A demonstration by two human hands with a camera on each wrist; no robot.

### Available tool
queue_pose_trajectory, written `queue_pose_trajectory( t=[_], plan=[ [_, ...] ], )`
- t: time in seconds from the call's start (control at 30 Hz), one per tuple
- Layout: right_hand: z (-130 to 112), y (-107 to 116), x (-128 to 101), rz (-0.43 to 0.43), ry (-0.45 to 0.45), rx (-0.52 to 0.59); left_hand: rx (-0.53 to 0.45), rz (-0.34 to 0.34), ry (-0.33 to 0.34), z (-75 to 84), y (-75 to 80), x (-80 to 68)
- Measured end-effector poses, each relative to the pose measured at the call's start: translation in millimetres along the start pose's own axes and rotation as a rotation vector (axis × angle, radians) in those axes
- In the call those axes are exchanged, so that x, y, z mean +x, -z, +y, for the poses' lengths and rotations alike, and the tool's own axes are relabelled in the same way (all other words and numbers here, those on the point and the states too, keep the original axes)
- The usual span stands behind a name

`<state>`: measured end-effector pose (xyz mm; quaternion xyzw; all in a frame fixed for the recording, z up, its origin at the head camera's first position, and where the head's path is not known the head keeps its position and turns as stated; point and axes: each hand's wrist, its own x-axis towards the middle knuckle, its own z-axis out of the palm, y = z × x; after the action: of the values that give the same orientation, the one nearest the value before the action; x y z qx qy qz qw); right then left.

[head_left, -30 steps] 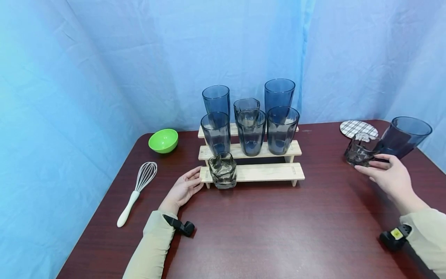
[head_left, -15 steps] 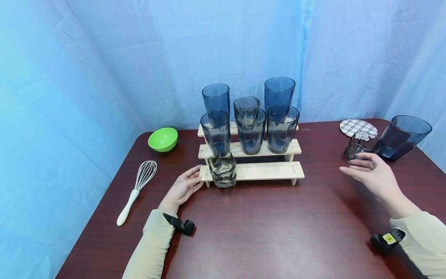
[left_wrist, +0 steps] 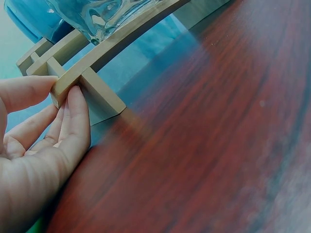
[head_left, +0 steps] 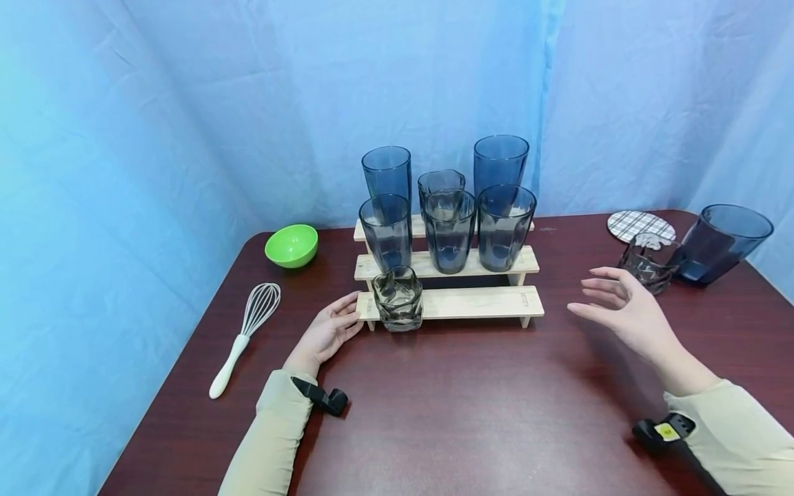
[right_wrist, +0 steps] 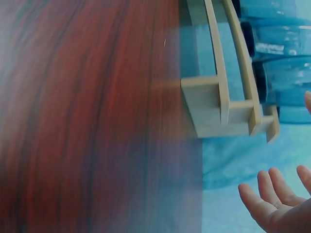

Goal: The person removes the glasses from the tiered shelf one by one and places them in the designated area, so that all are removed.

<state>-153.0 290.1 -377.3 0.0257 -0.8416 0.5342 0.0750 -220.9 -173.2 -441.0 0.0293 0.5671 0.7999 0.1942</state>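
Observation:
My left hand [head_left: 327, 334] pinches the left end of the lowest step of a three-step wooden rack [head_left: 474, 304]. In the left wrist view, thumb and fingertips [left_wrist: 77, 104] meet at the plank's corner. A short faceted glass tumbler [head_left: 398, 303] stands at the left of that step. Three tall blue glasses [head_left: 449, 238] line the middle step. Behind them on the top step are two tall blue glasses [head_left: 500, 162] with a short tumbler [head_left: 441, 182] between, partly hidden. To the rack's right, my right hand [head_left: 633, 324] hovers over the table with spread, gently bent fingers, holding nothing.
Beyond the right hand, a dark short tumbler [head_left: 651, 265] stands beside a tall blue glass [head_left: 722, 244]; a checked round coaster [head_left: 640, 225] lies behind. On the left are a green bowl [head_left: 291, 246] and a whisk [head_left: 238, 348]. Blue curtains [head_left: 310, 103] enclose the table.
My right hand has left the dark tumbler at the right and moved leftward toward the rack, its fingers holding nothing. The left hand has stayed on the rack's end.

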Motion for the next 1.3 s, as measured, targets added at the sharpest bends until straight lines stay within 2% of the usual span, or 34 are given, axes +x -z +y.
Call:
queue_pose_trajectory(
  t=[0.1,0.3,0.63,0.93,1.3],
  plan=[
    [-4,-8,1,-0.024,0.004,-0.011,-0.005,-0.004,-0.002,0.7,-0.6,-0.4],
    [-8,-23,4,-0.047,0.032,0.054,-0.018,0.004,0.007,1.4,-1.3,-0.4],
    [-24,-43,11,-0.093,0.092,0.079,-0.004,-0.009,-0.004,1.6,-1.0,0.3],
    [-39,-62,16,-0.142,0.064,0.075,-0.018,-0.005,-0.006,1.9,-1.2,0.0],
    [-56,-86,25,-0.243,0.041,0.102,-0.021,0.005,0.004,1.3,-1.3,0.0]
  ],
)
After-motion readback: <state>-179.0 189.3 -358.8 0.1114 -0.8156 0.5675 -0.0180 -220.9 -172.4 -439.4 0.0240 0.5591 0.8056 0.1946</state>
